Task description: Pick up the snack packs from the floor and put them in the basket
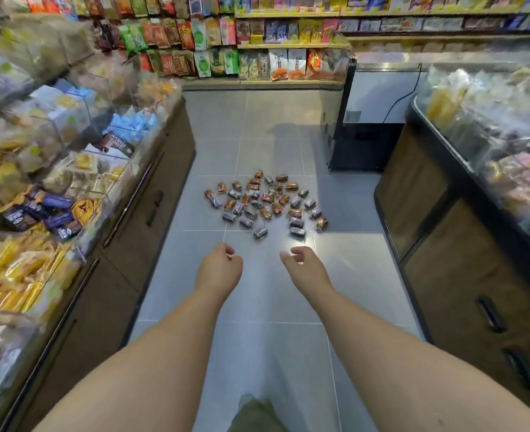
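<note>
both hands hang ahead of us over the floor [257, 310]: our left hand [221, 265] with its fingers loosely curled under, our right hand [301, 263] a little more spread, thumb and fingers bent; neither has hold of anything. the snack packs [265, 204] lie in a loose scatter on the floor, about midway between its left and right edges where the counters [438, 244] stand, ahead of our fingertips and untouched. none is lifted, so we judge the task at its very start, in the reach toward the first pack. no basket shows, so the next move calls for bending lower, gripping the nearest dark packs at the near rim of the scatter, and finding the basket. the packs are orange-red or dark grey; their printing is too small to read, and the labels on the wall shelves [288, 45] are blurred past reading.
</note>
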The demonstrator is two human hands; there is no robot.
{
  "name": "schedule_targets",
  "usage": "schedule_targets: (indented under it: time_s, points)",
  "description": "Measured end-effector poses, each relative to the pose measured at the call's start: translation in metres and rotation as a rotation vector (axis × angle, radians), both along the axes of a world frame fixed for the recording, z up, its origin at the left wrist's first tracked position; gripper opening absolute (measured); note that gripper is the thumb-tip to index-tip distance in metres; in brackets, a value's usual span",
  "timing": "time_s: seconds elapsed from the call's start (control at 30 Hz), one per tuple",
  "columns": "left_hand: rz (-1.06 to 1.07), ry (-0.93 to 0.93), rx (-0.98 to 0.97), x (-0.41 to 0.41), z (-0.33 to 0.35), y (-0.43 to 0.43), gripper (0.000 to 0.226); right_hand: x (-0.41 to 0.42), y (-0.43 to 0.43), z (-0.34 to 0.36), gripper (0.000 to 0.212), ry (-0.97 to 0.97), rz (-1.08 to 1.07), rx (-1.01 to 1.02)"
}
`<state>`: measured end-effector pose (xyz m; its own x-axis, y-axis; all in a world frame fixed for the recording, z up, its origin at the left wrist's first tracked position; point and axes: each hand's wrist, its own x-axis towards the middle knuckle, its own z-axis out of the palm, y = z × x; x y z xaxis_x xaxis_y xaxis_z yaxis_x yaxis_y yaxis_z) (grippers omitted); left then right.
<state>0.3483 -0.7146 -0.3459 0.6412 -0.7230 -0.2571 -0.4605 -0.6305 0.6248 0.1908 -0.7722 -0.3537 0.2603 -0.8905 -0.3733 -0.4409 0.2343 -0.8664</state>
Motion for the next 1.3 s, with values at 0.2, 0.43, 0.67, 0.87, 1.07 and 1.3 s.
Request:
schedule_targets:
  time_s: [0.2,0.43,0.67,0.87,1.07,1.3]
  points:
    - [-0.045,-0.007,0.051,0.073,0.002,-0.102,0.034,0.07,-0.103,-0.009,0.047,0.007,-0.074,0.064]
    - [-0.19,-0.03,0.147,0.136,-0.023,-0.245,0.039,0.138,-0.246,-0.035,0.052,0.074,-0.067,0.167]
    - [-0.272,-0.054,0.312,0.182,-0.037,-0.382,0.045,0.178,-0.394,-0.054,0.046,0.243,0.047,0.184]
    - [-0.327,-0.079,0.366,0.22,-0.043,-0.462,0.051,0.215,-0.474,-0.069,0.047,0.323,0.02,0.266]
    - [-0.382,0.028,0.451,0.28,-0.08,-0.53,0.05,0.269,-0.529,-0.1,0.053,0.361,-0.066,0.317]
    - [-0.597,0.051,0.565,0.364,-0.122,-0.598,0.049,0.343,-0.566,-0.134,0.06,0.475,-0.165,0.373]
